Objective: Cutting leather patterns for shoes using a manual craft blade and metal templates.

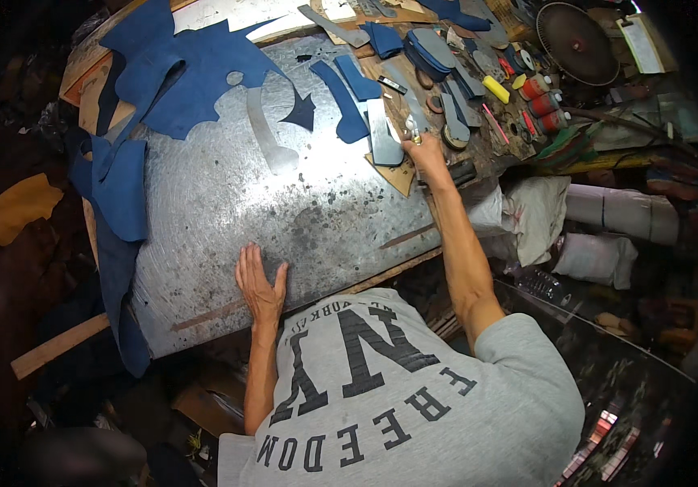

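My left hand (259, 286) lies flat on the metal-topped table (195, 260) near its front edge, fingers stretched out, holding nothing. My right hand (427, 156) reaches to the far right of the table, its fingers closed around a small, shiny object (415, 136) too small to name. Just left of it lies a grey, shoe-part-shaped template (384, 134) over a brown card piece (397, 177). Another grey template (268, 134) rests mid-table, by a large blue leather hide (195, 73). Cut blue leather pieces (341, 105) lie between the two templates.
Stacked blue pieces (428, 55), a yellow block (496, 89), red bottles (545, 104) and a round tin (456, 135) crowd the right side. A round fan (577, 44) stands behind. Blue leather (122, 268) hangs off the left edge; wrapped bundles (620, 213) lie at right.
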{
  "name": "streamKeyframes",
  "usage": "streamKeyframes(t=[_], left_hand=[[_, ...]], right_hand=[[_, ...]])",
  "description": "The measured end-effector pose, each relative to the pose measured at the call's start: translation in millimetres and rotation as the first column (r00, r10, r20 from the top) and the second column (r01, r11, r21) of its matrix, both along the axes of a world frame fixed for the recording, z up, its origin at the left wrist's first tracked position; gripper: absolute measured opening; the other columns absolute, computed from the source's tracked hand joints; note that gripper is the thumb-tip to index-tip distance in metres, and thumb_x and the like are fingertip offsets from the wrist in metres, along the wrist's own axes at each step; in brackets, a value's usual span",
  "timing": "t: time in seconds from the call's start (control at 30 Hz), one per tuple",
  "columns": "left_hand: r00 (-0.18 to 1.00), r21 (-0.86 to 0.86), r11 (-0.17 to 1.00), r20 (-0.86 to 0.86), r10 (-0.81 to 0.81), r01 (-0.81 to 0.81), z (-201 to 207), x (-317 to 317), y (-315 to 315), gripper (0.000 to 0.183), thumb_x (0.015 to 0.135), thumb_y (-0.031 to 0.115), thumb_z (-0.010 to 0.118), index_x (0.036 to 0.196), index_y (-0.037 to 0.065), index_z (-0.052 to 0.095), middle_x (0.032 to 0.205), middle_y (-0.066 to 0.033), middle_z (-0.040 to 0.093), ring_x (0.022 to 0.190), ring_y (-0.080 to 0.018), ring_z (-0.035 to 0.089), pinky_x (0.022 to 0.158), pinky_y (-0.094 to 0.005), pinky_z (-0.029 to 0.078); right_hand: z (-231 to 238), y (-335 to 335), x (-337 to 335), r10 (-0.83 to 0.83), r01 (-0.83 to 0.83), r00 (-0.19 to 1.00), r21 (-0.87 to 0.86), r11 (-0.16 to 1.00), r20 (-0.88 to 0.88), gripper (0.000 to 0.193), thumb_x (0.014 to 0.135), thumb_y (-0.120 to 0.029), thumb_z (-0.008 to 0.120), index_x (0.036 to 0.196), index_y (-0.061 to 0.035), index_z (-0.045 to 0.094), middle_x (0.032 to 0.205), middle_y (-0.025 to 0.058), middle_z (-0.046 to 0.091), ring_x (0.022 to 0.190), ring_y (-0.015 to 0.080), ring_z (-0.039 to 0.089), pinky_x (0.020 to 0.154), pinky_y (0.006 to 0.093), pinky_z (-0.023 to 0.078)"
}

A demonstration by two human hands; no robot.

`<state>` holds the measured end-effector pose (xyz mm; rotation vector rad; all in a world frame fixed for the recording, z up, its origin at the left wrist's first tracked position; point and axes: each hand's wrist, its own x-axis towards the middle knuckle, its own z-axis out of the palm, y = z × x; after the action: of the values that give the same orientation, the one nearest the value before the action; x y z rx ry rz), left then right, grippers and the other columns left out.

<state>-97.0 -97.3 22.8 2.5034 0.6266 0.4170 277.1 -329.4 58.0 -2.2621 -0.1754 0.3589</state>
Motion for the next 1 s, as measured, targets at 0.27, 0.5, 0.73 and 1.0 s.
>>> streamKeyframes(t=[0.27, 0.5, 0.73, 1.0], left_hand=[[0.997, 0.034, 0.998, -0.051, 0.062, -0.061, 9, -5, 0, 0.058, 0.087, 0.026, 0.071, 0.134, -0.002, 0.051, 0.142, -0.0209, 0.049, 0.136, -0.0389, 0.040, 0.113, -0.0525, 0.028], [1.000, 0.030, 0.999, -0.015, 0.026, -0.025, 2, 2, -4, 0.055, 0.087, 0.027, 0.071, 0.131, -0.001, 0.052, 0.142, -0.0228, 0.048, 0.135, -0.0396, 0.041, 0.111, -0.0517, 0.029], [0.994, 0.033, 0.998, -0.090, 0.057, -0.054, 16, 2, -7, 0.053, 0.088, 0.029, 0.070, 0.130, 0.000, 0.055, 0.145, -0.0204, 0.046, 0.136, -0.0389, 0.040, 0.112, -0.0519, 0.029], [0.995, 0.024, 0.998, -0.071, 0.066, -0.065, 8, -3, -7, 0.052, 0.087, 0.028, 0.071, 0.129, 0.002, 0.056, 0.145, -0.0202, 0.046, 0.136, -0.0390, 0.040, 0.112, -0.0521, 0.029]], right_hand=[[21, 21, -93, 0.312, -0.205, 0.940, -0.497, 0.843, 0.141, 0.061, 0.084, -0.030, 0.070, 0.132, 0.0018, 0.048, 0.130, 0.0266, 0.050, 0.112, 0.0449, 0.057, 0.090, 0.0500, 0.049], [31, -10, -84, 0.287, -0.218, 0.953, -0.438, 0.872, 0.096, 0.065, 0.084, -0.020, 0.070, 0.141, -0.0033, 0.043, 0.123, 0.0234, 0.053, 0.106, 0.0439, 0.059, 0.086, 0.0485, 0.050], [8, -30, -69, 0.491, -0.364, 0.845, -0.445, 0.818, 0.211, 0.062, 0.083, -0.028, 0.071, 0.136, -0.0018, 0.050, 0.140, 0.0251, 0.047, 0.114, 0.0466, 0.057, 0.091, 0.0477, 0.051], [59, -29, -102, 0.488, -0.451, 0.871, -0.464, 0.762, -0.045, 0.057, 0.084, -0.021, 0.065, 0.134, -0.0016, 0.048, 0.135, 0.0265, 0.051, 0.110, 0.0482, 0.058, 0.088, 0.0506, 0.051]])
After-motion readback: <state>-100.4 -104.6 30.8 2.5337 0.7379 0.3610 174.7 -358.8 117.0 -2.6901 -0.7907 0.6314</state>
